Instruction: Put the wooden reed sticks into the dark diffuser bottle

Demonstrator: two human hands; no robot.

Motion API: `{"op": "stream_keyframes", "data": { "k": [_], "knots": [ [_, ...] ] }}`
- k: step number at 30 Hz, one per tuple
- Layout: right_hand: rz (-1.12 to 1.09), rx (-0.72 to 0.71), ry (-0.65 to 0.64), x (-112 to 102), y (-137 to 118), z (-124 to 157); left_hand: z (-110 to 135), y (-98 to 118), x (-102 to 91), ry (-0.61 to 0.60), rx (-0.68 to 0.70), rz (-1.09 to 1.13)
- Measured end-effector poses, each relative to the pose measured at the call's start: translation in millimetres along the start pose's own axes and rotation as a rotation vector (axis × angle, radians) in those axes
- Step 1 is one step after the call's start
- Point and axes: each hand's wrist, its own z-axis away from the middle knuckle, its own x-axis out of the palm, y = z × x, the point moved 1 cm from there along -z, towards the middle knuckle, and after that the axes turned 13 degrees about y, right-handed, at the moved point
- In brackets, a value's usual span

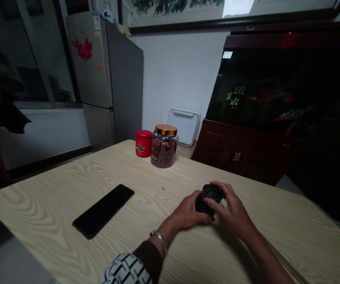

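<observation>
Between my hands is a small black round container with a ridged top (212,191), just above or on the wooden table. My left hand (187,211), with a silver bangle at the wrist, wraps round its lower part. My right hand (229,203) grips the upper rim between thumb and fingers. Whether the top is a separate lid I cannot tell. To the left, a long black flat object (104,211) lies on the table. A tiny dark sliver (163,188) rests near the middle.
On the pale wooden table (69,185), a red canister (143,143) stands beside a clear jar of dried flowers (163,150) with a copper lid. Thin sticks (285,260) lie by my right forearm. Behind are a fridge (125,79) and a fish tank (261,86) on a dark cabinet.
</observation>
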Motion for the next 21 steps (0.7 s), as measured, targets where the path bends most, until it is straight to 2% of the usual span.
{"op": "stream_keyframes", "data": {
  "k": [5, 12, 17, 21],
  "knots": [
    [0.067, -0.006, -0.048, -3.4, -3.1, 4.6, -0.4, -0.9, 0.5, 0.001, 0.014, 0.012],
    [-0.13, 0.071, -0.193, -22.4, -10.5, 3.6, -0.4, -1.1, 0.8, 0.008, 0.028, 0.001],
    [0.087, 0.16, -0.05, -42.8, -14.6, 3.1, -1.9, -4.9, 0.2, 0.026, 0.028, -0.023],
    [0.081, 0.213, 0.002, -43.3, -16.3, 3.2, -1.1, -3.0, -0.7, 0.022, 0.032, -0.039]
  ]
}}
